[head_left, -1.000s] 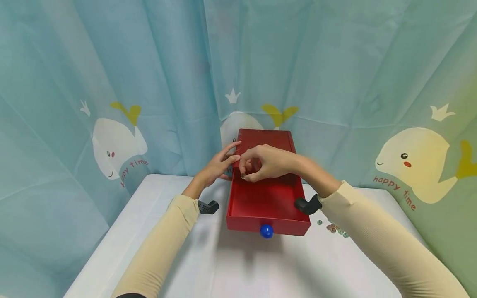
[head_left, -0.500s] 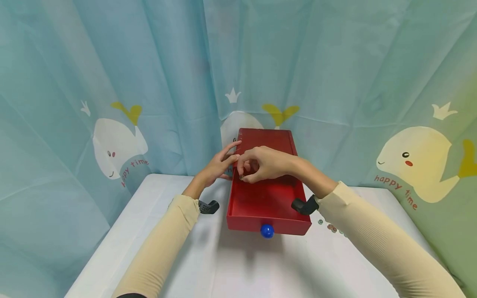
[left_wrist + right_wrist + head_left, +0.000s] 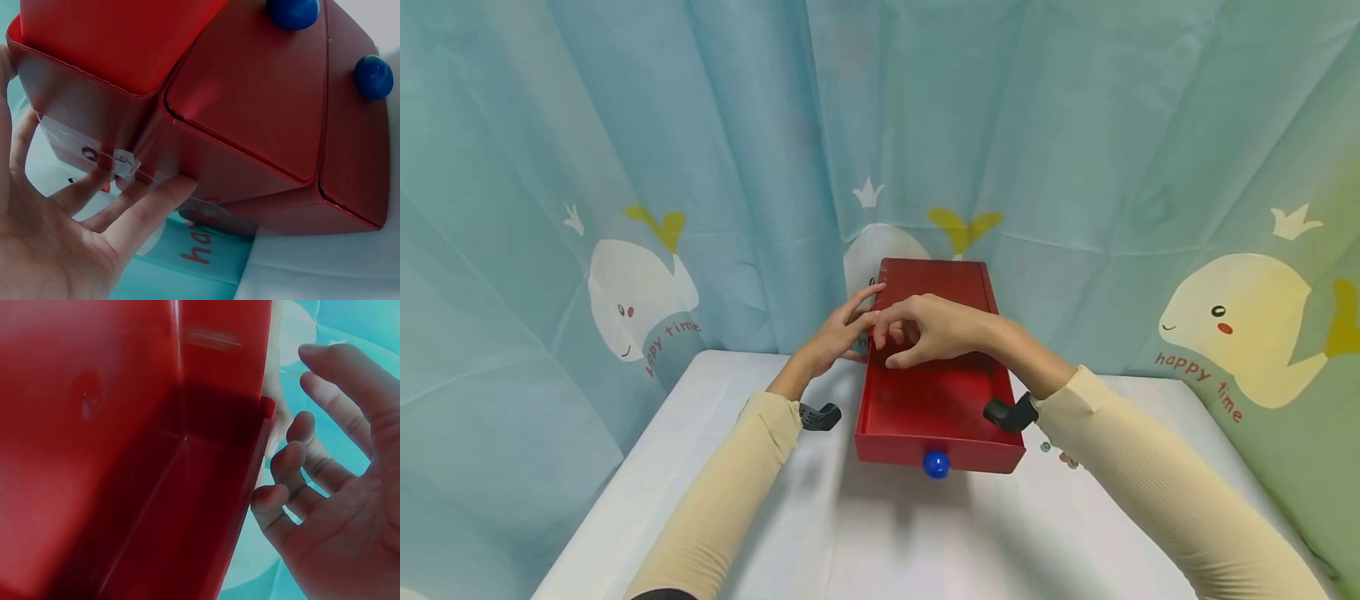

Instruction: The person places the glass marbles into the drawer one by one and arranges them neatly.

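A red chest of drawers has its top drawer pulled out toward me, with a blue round knob on the front. My left hand rests against the chest's left side. In the left wrist view its fingers are spread and fairly straight along that side. Over the back of the drawer hovers my right hand, thumb and forefinger apart with nothing between them. The right wrist view shows its fingers loosely bent beside the drawer wall.
Below the pulled-out drawer, two other drawers with blue knobs are shut. Small round brown and green pieces lie on the white table, partly behind my right arm. A blue curtain with whales hangs behind the table.
My right thumb and forefinger have parted, and the small dark piece they pinched is gone from between them. The right forearm has shifted slightly left. My left hand stays put.
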